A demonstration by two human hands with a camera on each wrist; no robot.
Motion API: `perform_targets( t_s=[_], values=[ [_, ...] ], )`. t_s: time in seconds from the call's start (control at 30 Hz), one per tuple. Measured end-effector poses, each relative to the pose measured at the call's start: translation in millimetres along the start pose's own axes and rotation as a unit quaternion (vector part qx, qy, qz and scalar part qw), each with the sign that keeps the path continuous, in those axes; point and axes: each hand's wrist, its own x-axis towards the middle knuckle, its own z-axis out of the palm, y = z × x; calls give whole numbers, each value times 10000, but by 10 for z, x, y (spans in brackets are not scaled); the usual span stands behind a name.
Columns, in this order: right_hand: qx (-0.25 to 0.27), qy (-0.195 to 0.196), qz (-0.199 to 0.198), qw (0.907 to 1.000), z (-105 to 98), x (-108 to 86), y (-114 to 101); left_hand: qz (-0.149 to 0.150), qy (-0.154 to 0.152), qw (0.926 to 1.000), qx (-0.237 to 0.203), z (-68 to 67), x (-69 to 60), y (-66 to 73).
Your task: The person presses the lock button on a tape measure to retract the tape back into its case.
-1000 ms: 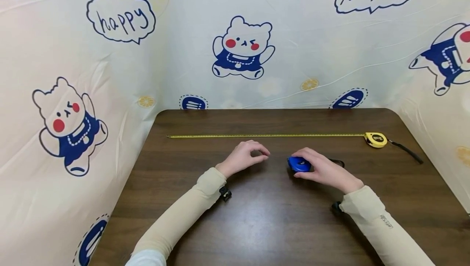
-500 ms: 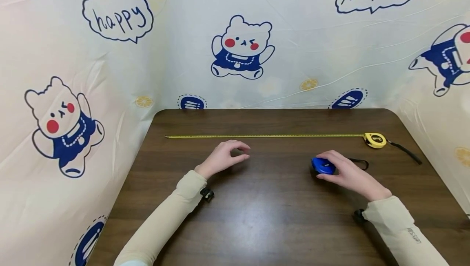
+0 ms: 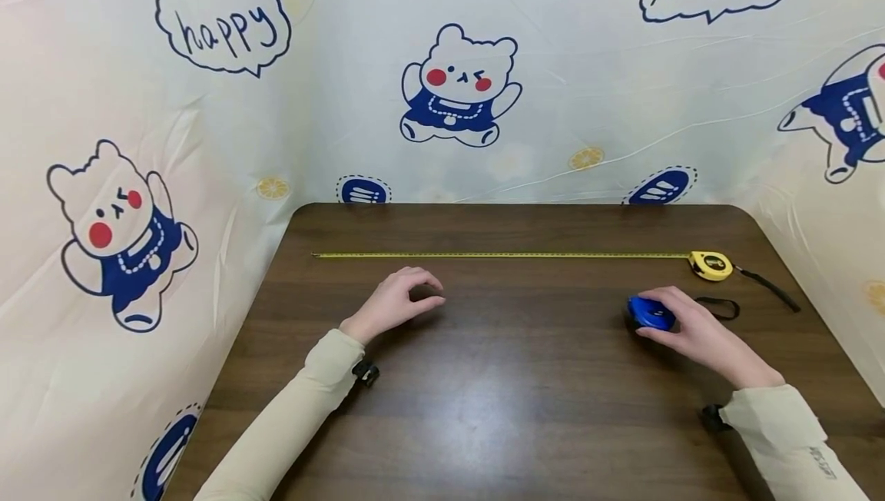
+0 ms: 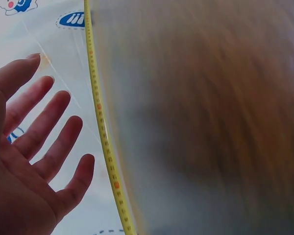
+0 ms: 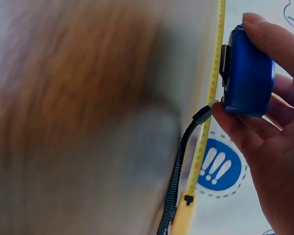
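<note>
My right hand [image 3: 712, 340] grips a blue tape measure [image 3: 648, 313] between thumb and fingers on the right side of the table. The right wrist view shows its blue case [image 5: 250, 73] with a metal clip and a black wrist strap [image 5: 175, 171] trailing from it. Behind it lies a yellow tape measure [image 3: 710, 265], its yellow blade [image 3: 484, 256] drawn out leftward along the table. Left of centre, my left hand [image 3: 394, 303] hovers near that blade, holding nothing; in the left wrist view its fingers [image 4: 44, 127] are spread and loosely bent.
A dark wooden table [image 3: 442, 424] fills the lower part of the head view. Printed cloth [image 3: 332, 86] hangs round its back and sides. The yellow tape measure's black strap [image 3: 770, 291] extends toward the table's right edge.
My right hand has carried the blue tape measure to the right. My left hand has moved left, away from it. The yellow tape measure stays in place.
</note>
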Motion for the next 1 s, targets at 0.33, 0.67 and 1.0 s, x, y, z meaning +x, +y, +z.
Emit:
perform_targets(
  t_s=[0.33, 0.67, 1.0],
  values=[
    [-67, 263, 39, 9996, 3, -96, 135, -207, 54, 9996, 197, -158, -126, -101],
    [-168, 217, 137, 9995, 0, -156, 208, -412, 85, 9989, 214, -247, -239, -220],
    [-179, 214, 110, 9996, 11, -172, 252, -612, 164, 9978, 217, -343, -327, -295]
  ],
)
